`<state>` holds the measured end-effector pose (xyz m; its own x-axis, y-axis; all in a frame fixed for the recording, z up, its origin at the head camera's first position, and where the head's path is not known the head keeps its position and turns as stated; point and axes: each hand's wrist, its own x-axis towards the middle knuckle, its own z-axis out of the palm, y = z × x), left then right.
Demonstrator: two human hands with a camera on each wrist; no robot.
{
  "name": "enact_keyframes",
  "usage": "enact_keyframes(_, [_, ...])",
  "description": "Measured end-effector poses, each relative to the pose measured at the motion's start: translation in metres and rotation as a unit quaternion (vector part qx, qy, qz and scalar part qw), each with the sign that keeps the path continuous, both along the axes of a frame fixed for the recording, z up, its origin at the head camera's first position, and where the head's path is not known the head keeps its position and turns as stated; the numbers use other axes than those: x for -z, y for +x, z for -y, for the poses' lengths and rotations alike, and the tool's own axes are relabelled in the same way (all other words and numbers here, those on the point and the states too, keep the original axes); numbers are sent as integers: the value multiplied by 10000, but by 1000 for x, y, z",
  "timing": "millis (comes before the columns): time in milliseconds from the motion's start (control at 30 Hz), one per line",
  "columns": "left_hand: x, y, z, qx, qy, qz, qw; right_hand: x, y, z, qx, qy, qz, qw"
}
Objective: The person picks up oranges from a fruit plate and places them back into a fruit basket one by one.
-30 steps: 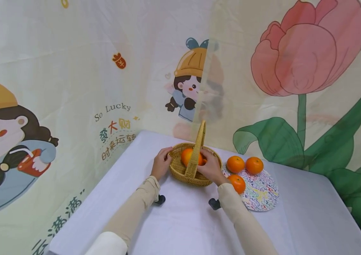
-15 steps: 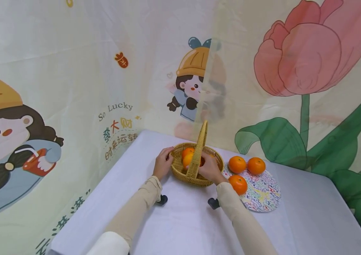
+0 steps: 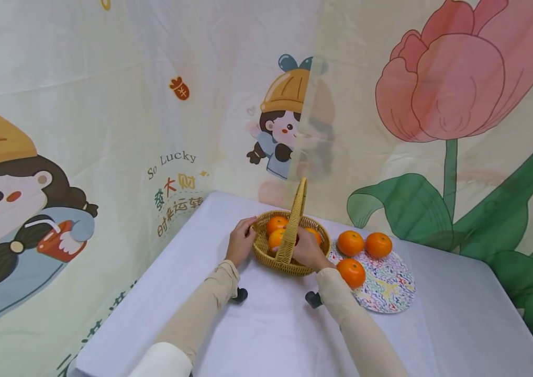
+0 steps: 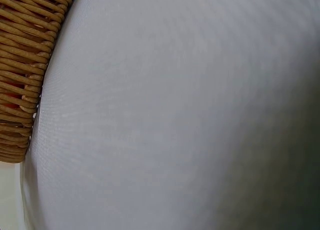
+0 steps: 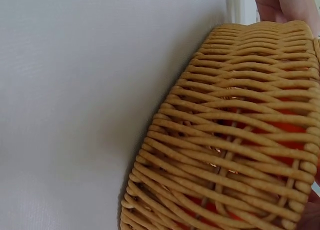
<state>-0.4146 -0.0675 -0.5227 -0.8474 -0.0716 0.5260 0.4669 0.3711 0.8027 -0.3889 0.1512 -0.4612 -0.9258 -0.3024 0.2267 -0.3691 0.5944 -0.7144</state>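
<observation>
A woven wicker basket (image 3: 266,259) with a tall arched handle stands on the white-covered table. My left hand (image 3: 240,243) holds its left rim, with the thumb over the edge. My right hand (image 3: 310,250) reaches in over the right side and grips an orange (image 3: 276,239) low in the basket; the handle hides part of the fingers. Behind that fruit lies a second orange (image 3: 276,224), and a third orange (image 3: 314,234) shows partly beyond the right hand. In the right wrist view, orange colour shows through the basket's weave (image 5: 235,115).
Right of the basket lies a round plate (image 3: 391,288) with a speckled colourful pattern. Three oranges (image 3: 351,273) sit on its left and back parts. Printed cloth walls (image 3: 229,131) rise behind the table and along its left side.
My right hand has lowered the orange into the basket and shifted it slightly left and forward, uncovering the others there. My left hand stays on the rim. The head view has shifted slightly.
</observation>
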Motion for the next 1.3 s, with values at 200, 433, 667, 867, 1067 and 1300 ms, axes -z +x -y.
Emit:
enact_keyframes(200, [0,1,1,23,-19,19,10000,2,-2,5,-37,206,-130,9997])
enact_keyframes(433, [-2,1,2,45,27,160,9999,3,-4,12,-293,255,-529,9978])
enact_keyframes(667, [-3,4,1,44,-24,54,10000,9,-5,13,-370,-20,-466,9982])
enact_keyframes(867, [-4,5,0,7,-17,6,10000,9,-6,13,-529,-121,-447,9975])
enact_keyframes(1067, [-5,6,-1,38,4,114,9999,10,-6,12,-483,-83,-310,9983])
enact_keyframes(1300, [-5,5,0,50,14,131,9999,11,-7,12,-493,12,-337,9982])
